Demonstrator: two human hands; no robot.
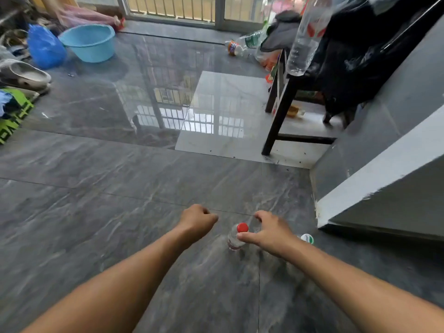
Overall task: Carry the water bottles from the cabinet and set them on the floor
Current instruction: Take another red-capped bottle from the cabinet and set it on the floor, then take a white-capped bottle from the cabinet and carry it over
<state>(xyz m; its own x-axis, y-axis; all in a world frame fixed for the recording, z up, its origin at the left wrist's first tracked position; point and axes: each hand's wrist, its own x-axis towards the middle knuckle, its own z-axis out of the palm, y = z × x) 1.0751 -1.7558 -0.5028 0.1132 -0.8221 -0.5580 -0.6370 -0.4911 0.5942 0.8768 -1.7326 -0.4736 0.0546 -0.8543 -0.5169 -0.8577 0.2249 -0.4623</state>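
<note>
A small clear water bottle with a red cap (pixel 236 236) stands upright on the dark tiled floor (pixel 120 212). My right hand (pixel 270 233) hovers over it with fingers arched apart, and the thumb tip lies against the bottle's neck. My left hand (pixel 198 219) hangs to the left of the bottle, curled into a fist and holding nothing. A second bottle with a green-and-white cap (pixel 307 237) shows just behind my right wrist, mostly hidden. The grey cabinet (pixel 384 164) rises at the right. A tall clear bottle with a red label (pixel 304 39) is at the upper right.
A black-legged stool (pixel 278 116) draped with dark clothes stands by the cabinet. Bottles lie on the floor (pixel 242 45) near the balcony door. A blue basin (pixel 89 42), a blue bag (pixel 44 48) and slippers (pixel 24 74) are at the far left.
</note>
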